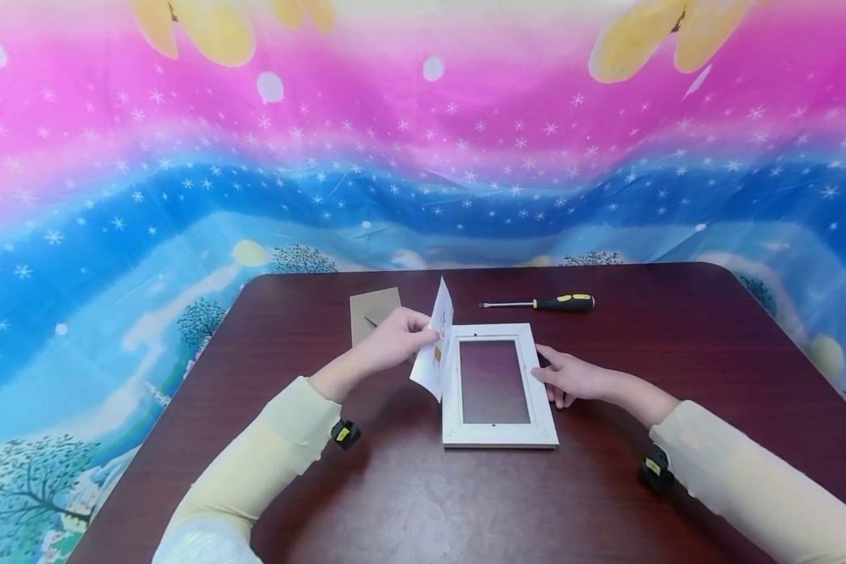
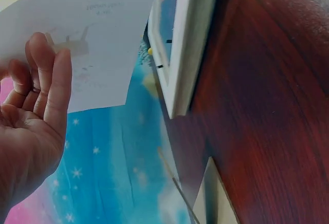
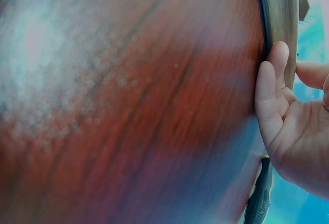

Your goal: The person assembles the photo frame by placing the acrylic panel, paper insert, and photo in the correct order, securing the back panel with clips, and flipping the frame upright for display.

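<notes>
My left hand [image 1: 393,340] pinches a thin white sheet of paper [image 1: 442,368] with faint print and a small brownish picture. The sheet stands nearly upright over the left side of a white picture frame [image 1: 544,427]. Its opening shows a dark, smooth pane. In the left wrist view the paper [image 2: 105,82] bends a little behind the raised fingers [image 2: 59,85]. My right hand [image 1: 571,376] holds the frame's right edge, thumb on the top face and the other fingers along the outer side, as the right wrist view shows on the frame's side [image 3: 281,18].
A brown backing board [image 1: 365,308] with a stand flap lies behind my left hand, partly covered by it. Beyond the frame rests a black and yellow screwdriver [image 1: 565,302]. The dark wooden table [image 1: 310,501] ends against a colourful printed cloth [image 1: 423,188].
</notes>
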A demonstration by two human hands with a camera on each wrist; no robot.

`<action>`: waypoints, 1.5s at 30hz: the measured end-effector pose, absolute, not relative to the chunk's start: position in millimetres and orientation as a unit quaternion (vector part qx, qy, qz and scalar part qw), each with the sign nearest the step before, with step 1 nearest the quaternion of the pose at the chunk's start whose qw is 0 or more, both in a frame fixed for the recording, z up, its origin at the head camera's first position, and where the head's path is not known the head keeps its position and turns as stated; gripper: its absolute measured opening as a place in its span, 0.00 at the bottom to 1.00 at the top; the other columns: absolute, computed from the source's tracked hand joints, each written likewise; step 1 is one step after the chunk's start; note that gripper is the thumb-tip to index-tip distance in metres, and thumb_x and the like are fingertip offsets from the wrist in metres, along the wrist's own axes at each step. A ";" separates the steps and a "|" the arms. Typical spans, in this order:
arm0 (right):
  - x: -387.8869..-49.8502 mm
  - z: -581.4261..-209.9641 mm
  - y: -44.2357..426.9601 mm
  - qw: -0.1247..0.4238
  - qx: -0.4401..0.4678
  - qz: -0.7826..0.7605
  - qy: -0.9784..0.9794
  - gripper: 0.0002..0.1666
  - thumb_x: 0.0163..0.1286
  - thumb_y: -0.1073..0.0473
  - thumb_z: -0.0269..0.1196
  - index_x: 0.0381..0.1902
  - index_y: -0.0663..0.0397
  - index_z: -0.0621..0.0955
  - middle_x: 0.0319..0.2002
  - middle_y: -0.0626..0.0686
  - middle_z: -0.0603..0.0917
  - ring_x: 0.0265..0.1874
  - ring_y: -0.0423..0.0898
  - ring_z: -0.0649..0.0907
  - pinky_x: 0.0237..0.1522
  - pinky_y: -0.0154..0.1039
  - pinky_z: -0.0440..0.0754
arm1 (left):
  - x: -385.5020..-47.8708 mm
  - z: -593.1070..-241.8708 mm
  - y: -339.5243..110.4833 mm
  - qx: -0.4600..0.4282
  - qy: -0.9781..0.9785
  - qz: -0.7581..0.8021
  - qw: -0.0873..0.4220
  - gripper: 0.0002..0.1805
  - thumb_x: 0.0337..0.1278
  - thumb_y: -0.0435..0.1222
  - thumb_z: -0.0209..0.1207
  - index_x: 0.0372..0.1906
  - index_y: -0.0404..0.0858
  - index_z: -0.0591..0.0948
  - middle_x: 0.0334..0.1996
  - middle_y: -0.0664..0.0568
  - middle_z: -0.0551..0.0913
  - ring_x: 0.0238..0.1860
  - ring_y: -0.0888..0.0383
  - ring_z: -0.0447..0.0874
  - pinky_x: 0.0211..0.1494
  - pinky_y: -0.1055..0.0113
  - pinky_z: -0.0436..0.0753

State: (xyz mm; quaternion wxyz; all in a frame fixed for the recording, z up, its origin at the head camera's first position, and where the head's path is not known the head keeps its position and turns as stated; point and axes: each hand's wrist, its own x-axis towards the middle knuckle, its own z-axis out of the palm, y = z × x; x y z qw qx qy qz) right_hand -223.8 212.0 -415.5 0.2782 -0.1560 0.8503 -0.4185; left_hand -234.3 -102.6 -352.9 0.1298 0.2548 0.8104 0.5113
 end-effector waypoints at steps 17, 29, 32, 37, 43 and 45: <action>-224.8 -415.5 212.0 0.277 -0.153 -0.419 0.851 0.41 0.79 0.58 0.48 0.73 0.72 0.39 0.22 0.53 0.76 0.17 0.46 0.77 0.25 0.42 0.79 | -230.9 -359.9 -78.7 0.286 0.870 0.382 0.120 0.25 0.54 0.28 0.54 0.08 0.43 0.59 0.08 0.61 0.53 0.13 0.65 0.46 0.20 0.70 0.52; -223.4 -414.0 211.3 0.276 -0.152 -0.419 0.852 0.40 0.79 0.58 0.47 0.73 0.73 0.40 0.21 0.53 0.76 0.17 0.45 0.77 0.24 0.42 0.79 | -227.4 -368.3 -61.7 0.273 0.847 0.432 0.147 0.24 0.55 0.27 0.53 0.07 0.42 0.60 0.07 0.60 0.56 0.11 0.63 0.56 0.19 0.71 0.65; -222.8 -413.8 211.4 0.274 -0.153 -0.419 0.852 0.40 0.79 0.59 0.47 0.73 0.73 0.40 0.21 0.53 0.76 0.17 0.46 0.78 0.25 0.42 0.79 | -225.9 -372.7 -54.4 0.262 0.835 0.456 0.165 0.24 0.58 0.27 0.52 0.08 0.41 0.62 0.06 0.58 0.60 0.11 0.57 0.68 0.22 0.65 0.79; -222.3 -414.2 211.7 0.274 -0.154 -0.416 0.853 0.40 0.79 0.58 0.48 0.73 0.73 0.40 0.21 0.53 0.76 0.17 0.46 0.78 0.25 0.42 0.79 | -224.4 -379.7 -41.4 0.248 0.813 0.492 0.188 0.23 0.61 0.27 0.52 0.10 0.40 0.64 0.08 0.53 0.68 0.16 0.56 0.77 0.26 0.60 0.84; -222.4 -413.1 210.8 0.273 -0.153 -0.416 0.854 0.41 0.79 0.57 0.48 0.73 0.73 0.41 0.21 0.53 0.76 0.17 0.47 0.78 0.24 0.42 0.79 | -224.4 -386.2 -30.0 0.235 0.791 0.526 0.205 0.22 0.63 0.28 0.53 0.11 0.38 0.66 0.11 0.44 0.74 0.17 0.51 0.80 0.25 0.60 0.83; -222.3 -412.6 210.5 0.273 -0.152 -0.416 0.854 0.41 0.79 0.57 0.48 0.73 0.73 0.41 0.22 0.53 0.76 0.17 0.47 0.78 0.24 0.42 0.79 | -224.0 -387.2 -27.2 0.232 0.787 0.533 0.207 0.22 0.63 0.28 0.53 0.11 0.37 0.67 0.11 0.47 0.74 0.16 0.53 0.80 0.25 0.60 0.83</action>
